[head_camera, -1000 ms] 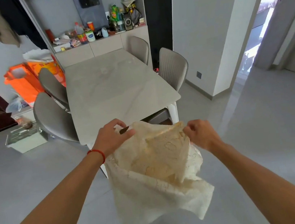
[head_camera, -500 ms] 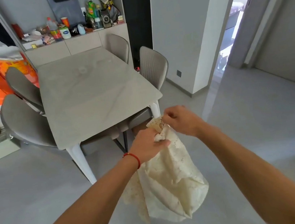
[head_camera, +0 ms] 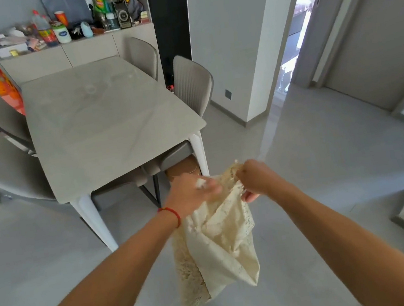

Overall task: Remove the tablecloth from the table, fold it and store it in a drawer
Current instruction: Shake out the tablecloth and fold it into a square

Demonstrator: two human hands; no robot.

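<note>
The cream lace tablecloth hangs in the air off the near right corner of the dining table, bunched at its top edge and drooping in loose folds toward the grey floor. The right hand pinches the gathered upper edge, fingers curled round the cloth, which falls below and to the left of that grip. The left hand, with a red string at its wrist, lies against the upper left of the cloth; its fingers are blurred and a bit of fabric shows over them, so whether they clasp it I cannot tell. 4 grey chairs stand at the table. Behind it, a sideboard carries bottles, jars and small boxes on its top.
</note>
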